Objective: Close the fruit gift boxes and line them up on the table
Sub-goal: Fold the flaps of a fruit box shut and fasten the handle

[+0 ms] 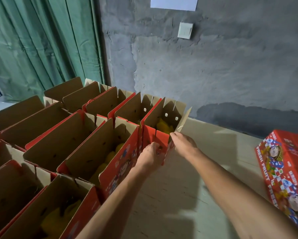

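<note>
**Two hands on the open box at the end of the row**

Both hands are on one open box (pixel 162 128) at the far right end of the back row. The left hand (pixel 151 156) curls its fingers onto the red near end of that box. The right hand (pixel 183 144) pinches the top corner of the box, right beside the left hand. The box flaps stand up, and yellow fruit (pixel 163 127) shows inside.

Many more open boxes (pixel 86 144) stand close together in rows on the left side of the worktop (pixel 188 195). Some of them have yellow fruit inside too.

One closed box (pixel 286 169) lies flat on the right side of the worktop, well apart from the rows. It is red with cartoon pictures on it.

Behind the worktop are a grey wall (pixel 213 66) and a green curtain (pixel 41 45).
</note>
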`<state>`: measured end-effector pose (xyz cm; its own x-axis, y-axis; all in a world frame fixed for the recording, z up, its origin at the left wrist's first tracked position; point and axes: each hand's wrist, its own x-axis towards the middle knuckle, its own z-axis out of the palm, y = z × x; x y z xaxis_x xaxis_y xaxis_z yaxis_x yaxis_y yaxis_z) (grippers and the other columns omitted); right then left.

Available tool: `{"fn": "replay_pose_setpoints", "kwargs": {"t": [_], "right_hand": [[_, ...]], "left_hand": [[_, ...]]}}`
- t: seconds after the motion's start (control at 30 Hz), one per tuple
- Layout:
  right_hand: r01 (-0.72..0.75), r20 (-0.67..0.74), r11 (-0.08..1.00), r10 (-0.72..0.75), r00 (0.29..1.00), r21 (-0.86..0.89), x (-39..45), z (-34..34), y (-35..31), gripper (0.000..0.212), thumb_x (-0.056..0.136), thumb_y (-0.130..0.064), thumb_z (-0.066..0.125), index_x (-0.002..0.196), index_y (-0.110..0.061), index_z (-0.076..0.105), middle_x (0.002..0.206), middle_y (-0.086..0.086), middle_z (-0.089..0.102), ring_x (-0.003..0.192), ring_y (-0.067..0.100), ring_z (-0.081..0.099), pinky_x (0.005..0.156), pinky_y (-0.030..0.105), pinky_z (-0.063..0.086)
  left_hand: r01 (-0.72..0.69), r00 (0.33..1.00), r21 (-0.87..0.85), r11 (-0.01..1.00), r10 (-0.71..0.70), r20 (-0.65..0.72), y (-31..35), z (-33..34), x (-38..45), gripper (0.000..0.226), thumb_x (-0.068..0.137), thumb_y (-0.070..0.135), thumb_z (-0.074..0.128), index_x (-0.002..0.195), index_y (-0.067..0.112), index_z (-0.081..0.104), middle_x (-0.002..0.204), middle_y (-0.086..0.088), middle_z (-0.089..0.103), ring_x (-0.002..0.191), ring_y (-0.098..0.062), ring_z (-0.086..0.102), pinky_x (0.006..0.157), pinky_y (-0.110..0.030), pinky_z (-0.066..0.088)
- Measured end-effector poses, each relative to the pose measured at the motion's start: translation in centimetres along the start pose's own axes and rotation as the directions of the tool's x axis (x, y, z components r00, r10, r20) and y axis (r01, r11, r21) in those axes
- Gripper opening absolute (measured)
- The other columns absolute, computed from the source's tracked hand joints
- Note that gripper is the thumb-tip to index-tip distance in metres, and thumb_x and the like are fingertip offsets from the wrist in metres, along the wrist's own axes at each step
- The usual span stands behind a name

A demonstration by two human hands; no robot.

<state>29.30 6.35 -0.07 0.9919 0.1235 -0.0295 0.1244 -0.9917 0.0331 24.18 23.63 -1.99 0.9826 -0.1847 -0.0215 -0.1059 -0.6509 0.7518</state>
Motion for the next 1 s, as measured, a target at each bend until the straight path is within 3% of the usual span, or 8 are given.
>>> {"fn": "replay_pose_setpoints", "kwargs": {"t": [0.13, 0.3, 0.37, 0.47, 0.53, 0.7, 0.87, 1.0], "right_hand": [[-0.039, 0.002, 0.996, 0.039, 0.999, -0.086, 0.3, -0.5, 0.1, 0.033, 0.089, 0.01, 0.051, 0.114, -0.004, 0.067, 0.107, 0.016, 0.068, 0.102, 0.035, 0.068, 0.08, 0.035, 0.052], [-0.109, -0.002, 0.994, 0.109, 0.994, -0.019, -0.5, -0.9, 1.0, 0.031, 0.092, 0.006, 0.056, 0.116, -0.004, 0.072, 0.106, 0.019, 0.07, 0.1, 0.039, 0.069, 0.087, 0.04, 0.058], [-0.147, -0.026, 0.989, 0.148, 0.989, 0.034, -1.3, -1.1, 0.6, 0.023, 0.092, 0.003, 0.058, 0.109, -0.003, 0.072, 0.103, 0.019, 0.071, 0.098, 0.04, 0.069, 0.081, 0.038, 0.057], [-0.169, -0.044, 0.982, 0.173, 0.984, 0.082, -2.5, -1.3, -0.1, 0.015, 0.089, 0.002, 0.06, 0.096, -0.004, 0.071, 0.097, 0.018, 0.069, 0.094, 0.039, 0.07, 0.074, 0.037, 0.053], [-0.188, -0.046, 0.973, 0.196, 0.98, 0.132, -3.4, -1.5, -0.1, 0.017, 0.09, 0.0, 0.058, 0.1, -0.006, 0.07, 0.101, 0.018, 0.068, 0.097, 0.039, 0.069, 0.079, 0.038, 0.055], [-0.252, -0.021, 0.906, 0.275, 0.961, 0.341, -4.8, -1.8, 1.4, 0.027, 0.097, -0.02, 0.055, 0.118, -0.018, 0.072, 0.12, 0.016, 0.069, 0.109, 0.038, 0.066, 0.085, 0.035, 0.052], [-0.287, 0.058, 0.815, 0.299, 0.952, 0.503, -4.0, -1.2, 1.3, 0.049, 0.103, -0.038, 0.05, 0.151, -0.028, 0.047, 0.148, 0.009, 0.056, 0.13, 0.035, 0.055, 0.105, 0.04, 0.047], [-0.197, -0.034, 0.929, 0.218, 0.975, 0.312, -2.6, -1.0, 0.3, 0.062, 0.103, -0.022, 0.045, 0.16, -0.037, 0.024, 0.132, 0.014, 0.062, 0.11, 0.038, 0.063, 0.083, 0.04, 0.047]], "left_hand": [[-0.007, 1.0, -0.025, 1.0, 0.007, 0.008, -0.3, 0.2, 0.3, 0.042, 0.099, 0.032, 0.062, 0.137, 0.018, 0.055, 0.136, -0.004, 0.063, 0.116, -0.022, 0.064, 0.092, -0.033, 0.056], [-0.011, 0.999, -0.096, 0.995, 0.015, 0.036, 0.5, 0.6, -0.8, 0.036, 0.095, 0.032, 0.062, 0.129, 0.018, 0.059, 0.113, -0.001, 0.072, 0.082, -0.005, 0.069, 0.071, -0.023, 0.062], [-0.018, 0.999, -0.104, 0.994, 0.022, 0.039, 0.9, 0.6, -1.5, 0.04, 0.093, 0.037, 0.061, 0.128, 0.018, 0.061, 0.105, 0.006, 0.069, 0.076, 0.004, 0.065, 0.064, -0.017, 0.059], [-0.012, 0.999, -0.109, 0.994, 0.015, 0.031, 1.5, 0.6, -2.7, 0.044, 0.089, 0.043, 0.058, 0.124, 0.018, 0.064, 0.106, 0.001, 0.072, 0.083, -0.009, 0.07, 0.074, -0.031, 0.063], [-0.009, 0.999, -0.093, 0.996, 0.012, 0.031, 2.0, 0.7, -3.5, 0.037, 0.09, 0.039, 0.058, 0.119, 0.017, 0.066, 0.111, -0.004, 0.073, 0.094, -0.02, 0.072, 0.082, -0.041, 0.063], [-0.012, 1.0, -0.118, 0.993, 0.014, 0.019, 2.9, 1.6, -4.5, 0.024, 0.091, 0.029, 0.062, 0.11, 0.016, 0.07, 0.106, -0.003, 0.074, 0.096, -0.023, 0.07, 0.083, -0.043, 0.061], [-0.008, 1.0, -0.111, 0.994, 0.01, 0.011, 3.0, 2.6, -4.8, 0.019, 0.09, 0.031, 0.061, 0.105, 0.022, 0.068, 0.102, 0.002, 0.073, 0.095, -0.022, 0.069, 0.083, -0.041, 0.058], [-0.043, 0.999, -0.08, 0.996, 0.043, -0.011, 3.0, 2.1, -2.8, 0.023, 0.094, 0.037, 0.058, 0.106, 0.018, 0.064, 0.1, -0.001, 0.071, 0.091, -0.025, 0.069, 0.08, -0.047, 0.059]]}}
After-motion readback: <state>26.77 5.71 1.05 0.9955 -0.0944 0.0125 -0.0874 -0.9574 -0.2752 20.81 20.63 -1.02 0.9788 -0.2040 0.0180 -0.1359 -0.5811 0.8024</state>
